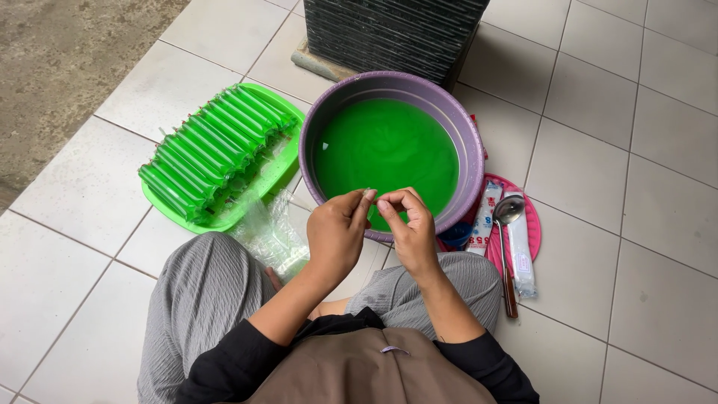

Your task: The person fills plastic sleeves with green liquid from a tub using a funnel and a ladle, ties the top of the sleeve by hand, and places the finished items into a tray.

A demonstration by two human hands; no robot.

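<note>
Head view showed left hand and right hand pinched shut on a thin clear plastic sleeve over the purple basin's near rim; judged best opened gently, above the green liquid.

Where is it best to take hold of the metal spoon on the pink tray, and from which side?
Probably by the dark handle, coming from the near end. The spoon lies lengthwise on the pink tray, its bowl pointing away beside plastic packets; the handle juts past the tray edge toward the person, free over the floor.
</note>
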